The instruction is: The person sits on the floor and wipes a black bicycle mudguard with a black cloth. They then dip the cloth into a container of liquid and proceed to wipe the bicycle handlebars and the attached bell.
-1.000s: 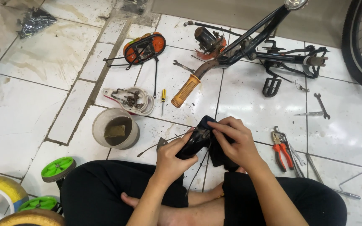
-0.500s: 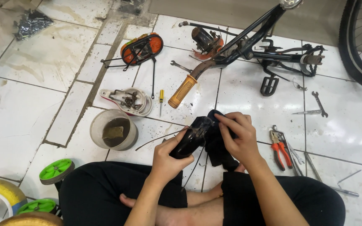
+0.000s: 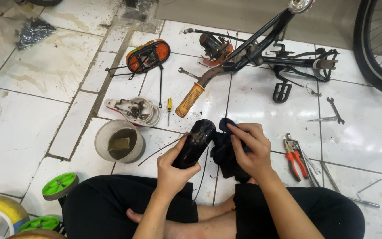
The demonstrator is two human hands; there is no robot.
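A floor (image 3: 32, 132) of glossy white tiles, smeared with grime and crossed by dark grout lines, carries everything here. The person sits cross-legged on it in black trousers.

The left hand (image 3: 173, 170) is clenched round the lower end of a black glossy part (image 3: 195, 142), smooth and rounded like a moulded plastic shell, held tilted above the lap. The right hand (image 3: 250, 150) grips a dark crumpled cloth (image 3: 226, 152) and presses it against the part's upper side.

Just left of the hands stands a round pale plastic tub (image 3: 119, 142) holding murky brown liquid with a soaked rag in it. Behind it lies a shallow white dish-shaped piece (image 3: 133, 110) filled with small rusty bolts and metal bits, and a yellow-handled screwdriver (image 3: 169, 108) lies beside that. Farther back rests an orange and black bicycle saddle (image 3: 149, 55) turned underside up.

Ahead lies a black bicycle frame (image 3: 261, 48) with an orange ribbed grip (image 3: 190, 100). To the right, red-handled pliers (image 3: 293, 158) and steel spanners (image 3: 334, 110) lie scattered. Green small wheels (image 3: 59, 186) sit by the left knee.
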